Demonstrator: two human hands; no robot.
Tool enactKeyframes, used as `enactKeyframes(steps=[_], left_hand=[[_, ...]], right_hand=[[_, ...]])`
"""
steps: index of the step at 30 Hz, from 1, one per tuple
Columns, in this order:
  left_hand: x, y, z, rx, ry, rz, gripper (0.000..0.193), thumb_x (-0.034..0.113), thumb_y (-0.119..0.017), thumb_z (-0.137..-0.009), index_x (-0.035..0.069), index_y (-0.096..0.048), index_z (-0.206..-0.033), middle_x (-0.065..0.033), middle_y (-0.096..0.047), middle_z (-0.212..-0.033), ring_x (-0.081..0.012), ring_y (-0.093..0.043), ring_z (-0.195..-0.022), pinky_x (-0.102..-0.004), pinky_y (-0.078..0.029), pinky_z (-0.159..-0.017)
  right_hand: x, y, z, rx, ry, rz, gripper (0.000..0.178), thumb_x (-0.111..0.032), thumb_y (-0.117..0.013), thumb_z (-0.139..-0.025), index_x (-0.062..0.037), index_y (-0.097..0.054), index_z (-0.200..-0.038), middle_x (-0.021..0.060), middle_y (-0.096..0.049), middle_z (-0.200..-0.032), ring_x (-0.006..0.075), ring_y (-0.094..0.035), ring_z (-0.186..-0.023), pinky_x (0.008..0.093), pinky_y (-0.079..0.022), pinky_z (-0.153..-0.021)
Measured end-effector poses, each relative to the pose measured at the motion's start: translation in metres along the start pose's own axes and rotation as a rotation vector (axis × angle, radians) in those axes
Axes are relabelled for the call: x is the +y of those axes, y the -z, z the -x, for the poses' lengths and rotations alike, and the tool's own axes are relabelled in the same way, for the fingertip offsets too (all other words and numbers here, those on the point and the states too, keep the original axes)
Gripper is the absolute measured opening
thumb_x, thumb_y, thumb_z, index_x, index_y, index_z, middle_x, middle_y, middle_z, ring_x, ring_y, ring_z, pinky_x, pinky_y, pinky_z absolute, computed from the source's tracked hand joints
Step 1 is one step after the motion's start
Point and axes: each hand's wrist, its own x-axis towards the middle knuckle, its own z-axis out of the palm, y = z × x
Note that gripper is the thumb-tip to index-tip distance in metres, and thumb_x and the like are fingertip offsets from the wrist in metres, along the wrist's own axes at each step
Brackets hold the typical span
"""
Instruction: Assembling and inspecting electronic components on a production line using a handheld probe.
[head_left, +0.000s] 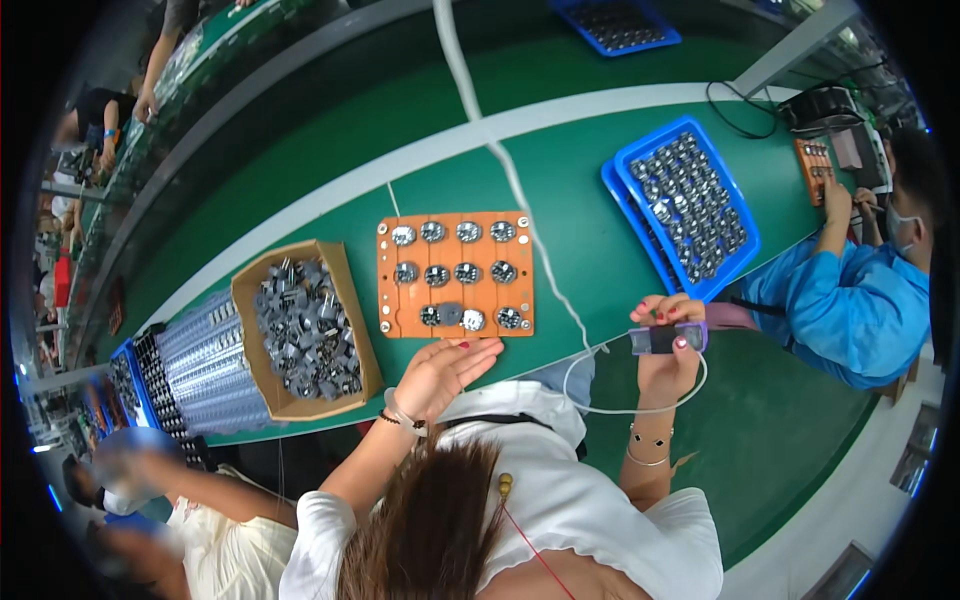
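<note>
My left hand (pixel 445 375) lies palm-up with its fingers stretched out, fingertips at the near edge of an orange board (pixel 418 298). It holds nothing that I can see. Rows of small round black-and-silver parts (pixel 436 275) sit on the board. In the near row, a grey round piece (pixel 451 314) sits beside a brighter, whitish part (pixel 473 320). Off to the right, my right hand (pixel 668 372) grips a small rectangular device (pixel 668 338), black in the middle with clear and purple ends. A white cable (pixel 640 411) loops below it and past my wrist.
Left of the board stands a cardboard box (pixel 362 340) of grey pronged parts, with stacked clear trays (pixel 215 350) beyond. Blue trays (pixel 742 262) of metal parts sit to the right. A white cord (pixel 510 165) hangs across the green table (pixel 575 240). A co-worker in blue (pixel 840 310) sits at right.
</note>
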Motion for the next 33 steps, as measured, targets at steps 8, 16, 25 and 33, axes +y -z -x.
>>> enactKeyframes(steps=[8, 16, 25, 33], left_hand=[[0.034, -0.016, -0.052, 0.031, -0.142, -0.029, 0.041, 0.006, -0.037, -0.091, -0.023, -0.033, -0.121, -0.0326, -0.043, -0.127, -0.0345, -0.046, -0.121, -0.0378, -0.039, -0.104], [0.114, -0.021, -0.115, 0.124, -0.288, -0.053, 0.029, 0.002, -0.035, -0.091, -0.017, -0.034, -0.112, -0.0368, -0.045, -0.120, -0.0397, -0.052, -0.112, -0.0386, -0.051, -0.093], [0.239, 0.005, -0.206, 0.158, -0.337, 0.211, 0.036, -0.003, -0.030, -0.087, -0.021, -0.025, -0.118, -0.0346, -0.039, -0.126, -0.0440, -0.045, -0.117, -0.0435, -0.046, -0.099], [0.213, -0.056, -0.238, 0.072, -0.312, 0.090, 0.035, -0.011, -0.036, -0.082, -0.014, -0.031, -0.116, -0.0303, -0.040, -0.123, -0.0404, -0.047, -0.116, -0.0438, -0.047, -0.098]], right_hand=[[-0.004, 0.023, -0.006, 0.054, 0.011, -0.021, 0.028, -0.024, -0.058, -0.080, -0.0016, -0.042, -0.085, 0.0087, -0.041, -0.078, 0.0210, -0.050, -0.063, 0.0287, -0.046, -0.053], [0.005, 0.025, -0.005, 0.040, -0.062, -0.086, 0.028, -0.024, -0.059, -0.079, -0.0017, -0.043, -0.086, 0.0083, -0.040, -0.077, 0.0212, -0.051, -0.062, 0.0296, -0.047, -0.052], [0.009, 0.023, -0.008, -0.006, -0.127, -0.119, 0.030, -0.025, -0.060, -0.078, -0.0009, -0.043, -0.086, 0.0082, -0.042, -0.077, 0.0218, -0.054, -0.063, 0.0305, -0.047, -0.051], [0.017, 0.032, -0.015, 0.029, -0.164, -0.115, 0.029, -0.024, -0.059, -0.079, -0.0003, -0.044, -0.085, 0.0089, -0.044, -0.077, 0.0220, -0.055, -0.062, 0.0306, -0.047, -0.052]])
